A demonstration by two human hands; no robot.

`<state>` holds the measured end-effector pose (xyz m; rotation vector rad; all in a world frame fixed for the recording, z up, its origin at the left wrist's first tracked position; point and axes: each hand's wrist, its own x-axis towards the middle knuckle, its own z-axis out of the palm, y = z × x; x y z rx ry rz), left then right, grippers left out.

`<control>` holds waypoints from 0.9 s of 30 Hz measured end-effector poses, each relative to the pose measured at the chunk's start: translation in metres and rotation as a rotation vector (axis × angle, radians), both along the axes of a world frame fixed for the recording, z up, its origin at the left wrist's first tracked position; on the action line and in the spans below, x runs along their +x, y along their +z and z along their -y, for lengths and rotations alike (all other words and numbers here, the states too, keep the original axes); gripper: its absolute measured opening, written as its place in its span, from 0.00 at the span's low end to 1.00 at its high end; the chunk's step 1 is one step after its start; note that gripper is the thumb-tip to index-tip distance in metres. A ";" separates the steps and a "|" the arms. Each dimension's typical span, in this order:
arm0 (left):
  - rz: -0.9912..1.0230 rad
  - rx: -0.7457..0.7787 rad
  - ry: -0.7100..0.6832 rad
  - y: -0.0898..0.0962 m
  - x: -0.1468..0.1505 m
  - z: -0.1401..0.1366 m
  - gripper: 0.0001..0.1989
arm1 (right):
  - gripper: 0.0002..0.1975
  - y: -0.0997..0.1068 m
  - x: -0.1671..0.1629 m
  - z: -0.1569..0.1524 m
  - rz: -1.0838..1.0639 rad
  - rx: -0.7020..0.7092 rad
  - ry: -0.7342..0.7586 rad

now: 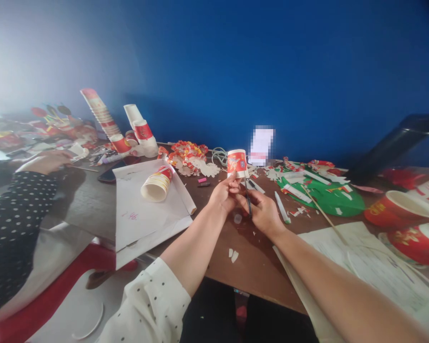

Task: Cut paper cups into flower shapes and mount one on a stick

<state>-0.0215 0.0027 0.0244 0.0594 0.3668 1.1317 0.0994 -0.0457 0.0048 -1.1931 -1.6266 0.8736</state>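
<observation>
My left hand (224, 193) grips a red and white paper cup (237, 163) by its lower part, raised above the brown table. In my right hand (260, 209) is a pair of scissors (248, 202), its blades pointing up at the right side of the cup. Whether the blades are open or cut into the paper cannot be made out. Under the hands, a small clear cap (238, 218) and white paper scraps (233, 255) lie on the table. A white marker (282, 207) with a green end rests just right of my right hand.
Nested paper cups (156, 186) lie on a white paper sheet (139, 233) at left. Cut cup pieces (189, 157) heap at the back. Green paper (338, 202) with scraps and red bowls (414, 243) are at right. A co-worker's dotted sleeve (21, 224) is far left.
</observation>
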 end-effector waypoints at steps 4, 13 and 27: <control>-0.011 -0.019 0.054 0.004 0.001 0.002 0.05 | 0.16 0.000 0.000 0.000 -0.004 0.011 0.003; -0.077 -0.001 0.079 0.002 0.003 -0.001 0.05 | 0.16 -0.001 0.001 0.000 0.033 0.013 -0.005; -0.416 0.129 -0.168 -0.006 0.010 0.007 0.18 | 0.22 -0.008 0.006 -0.008 -0.103 -0.019 -0.044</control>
